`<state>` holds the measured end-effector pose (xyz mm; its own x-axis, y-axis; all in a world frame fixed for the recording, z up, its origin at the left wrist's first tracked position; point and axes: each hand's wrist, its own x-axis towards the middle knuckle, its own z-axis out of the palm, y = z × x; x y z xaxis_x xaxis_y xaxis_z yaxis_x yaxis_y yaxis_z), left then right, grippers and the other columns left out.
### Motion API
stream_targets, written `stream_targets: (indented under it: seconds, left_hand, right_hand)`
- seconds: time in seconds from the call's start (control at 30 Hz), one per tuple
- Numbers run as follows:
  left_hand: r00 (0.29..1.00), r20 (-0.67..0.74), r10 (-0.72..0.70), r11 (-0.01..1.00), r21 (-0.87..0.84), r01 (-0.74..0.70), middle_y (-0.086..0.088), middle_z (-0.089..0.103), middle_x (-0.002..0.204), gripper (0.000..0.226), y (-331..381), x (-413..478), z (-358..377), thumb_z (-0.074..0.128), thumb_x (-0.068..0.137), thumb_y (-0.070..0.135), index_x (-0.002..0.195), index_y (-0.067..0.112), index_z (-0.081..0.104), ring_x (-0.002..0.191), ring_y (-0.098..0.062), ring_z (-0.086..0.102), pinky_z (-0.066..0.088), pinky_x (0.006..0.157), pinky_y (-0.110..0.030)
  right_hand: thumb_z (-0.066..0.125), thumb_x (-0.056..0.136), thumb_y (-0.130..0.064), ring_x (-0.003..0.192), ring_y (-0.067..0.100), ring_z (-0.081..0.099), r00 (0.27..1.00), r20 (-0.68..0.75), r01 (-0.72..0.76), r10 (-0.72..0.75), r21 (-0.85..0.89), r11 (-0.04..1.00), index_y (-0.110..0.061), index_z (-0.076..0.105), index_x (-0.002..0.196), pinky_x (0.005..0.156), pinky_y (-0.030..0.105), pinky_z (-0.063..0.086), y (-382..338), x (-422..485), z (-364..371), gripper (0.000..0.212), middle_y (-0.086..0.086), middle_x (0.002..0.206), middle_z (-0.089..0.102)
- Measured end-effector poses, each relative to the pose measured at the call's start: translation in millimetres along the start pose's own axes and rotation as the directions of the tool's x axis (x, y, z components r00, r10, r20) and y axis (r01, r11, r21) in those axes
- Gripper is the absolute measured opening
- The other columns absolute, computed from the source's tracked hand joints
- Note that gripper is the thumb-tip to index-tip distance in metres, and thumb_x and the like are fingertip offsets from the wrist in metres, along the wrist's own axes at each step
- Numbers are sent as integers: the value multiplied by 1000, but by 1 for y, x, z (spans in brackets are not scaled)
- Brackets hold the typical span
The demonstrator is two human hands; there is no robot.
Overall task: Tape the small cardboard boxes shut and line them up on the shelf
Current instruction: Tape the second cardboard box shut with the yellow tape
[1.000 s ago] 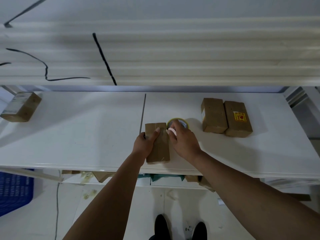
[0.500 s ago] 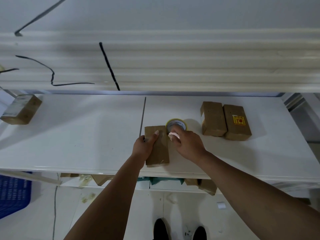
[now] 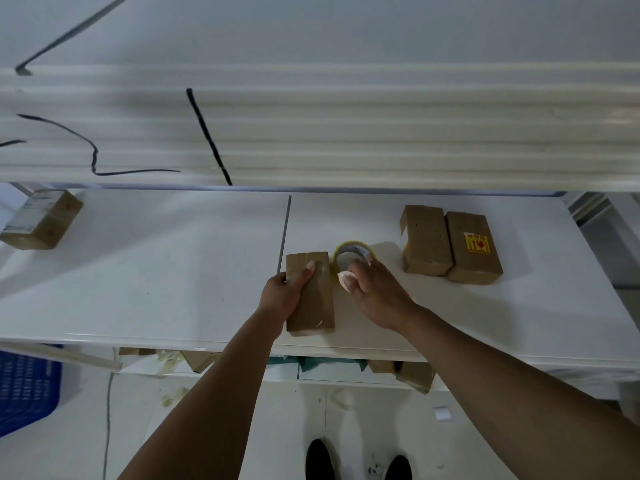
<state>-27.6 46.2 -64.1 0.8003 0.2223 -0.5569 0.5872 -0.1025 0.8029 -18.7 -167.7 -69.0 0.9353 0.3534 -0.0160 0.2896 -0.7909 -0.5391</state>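
A small brown cardboard box (image 3: 317,306) lies flat near the front edge of the white shelf (image 3: 156,271). My left hand (image 3: 284,292) grips its left side, thumb laid across the top. Just right of the box my right hand (image 3: 374,292) holds a yellow-rimmed roll of clear tape (image 3: 351,254), fingers curled over the ring. Two more brown boxes stand side by side at the right: a plain box (image 3: 426,240) and a box with a yellow and red label (image 3: 472,247). A fourth box (image 3: 41,218) lies at the far left of the shelf.
An upper white shelf (image 3: 311,133) with black cables overhangs the back of the work surface. A seam (image 3: 285,230) splits the shelf boards. Below are cardboard scraps (image 3: 412,372), a blue crate (image 3: 24,386) at left, and my shoes (image 3: 356,462) on the floor.
My right hand with the tape roll has shifted slightly right and away from the box end. The left hand stays on the box. The camera tilted a little.
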Motion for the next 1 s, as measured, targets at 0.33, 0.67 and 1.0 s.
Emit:
stream_targets:
  seconds: [0.33, 0.67, 1.0]
  left_hand:
    - [997, -22, 78, 991, 114, -75, -1, 76, 102, 54, -3, 3, 6, 72, 88, 66, 116, 20, 69, 90, -20, 73, 61, 75, -34]
    - [997, -12, 77, 992, 104, -76, -1, 75, 100, 60, -3, 4, 5, 70, 89, 66, 122, 15, 69, 89, -20, 72, 59, 71, -32]
    - [999, 14, 50, 996, 67, -51, -4, 75, 102, 62, -2, 4, -1, 69, 90, 65, 123, 12, 69, 89, -20, 72, 54, 64, -27]
  right_hand:
    - [38, 110, -31, 103, 35, 63, 991, -108, -88, 74, -131, 987, -12, 56, 125, 86, 38, 44, 7, 3, -7, 30, 16, 115, 70]
    - [45, 110, -26, 90, 33, 69, 937, -296, -131, 185, 195, 972, -18, 51, 123, 70, 43, 57, -29, -9, 4, 16, 10, 109, 70]
    - [41, 109, -39, 94, 33, 68, 942, -145, -289, 302, 103, 952, -19, 56, 117, 76, 41, 56, -48, 4, 6, 26, 8, 107, 69]
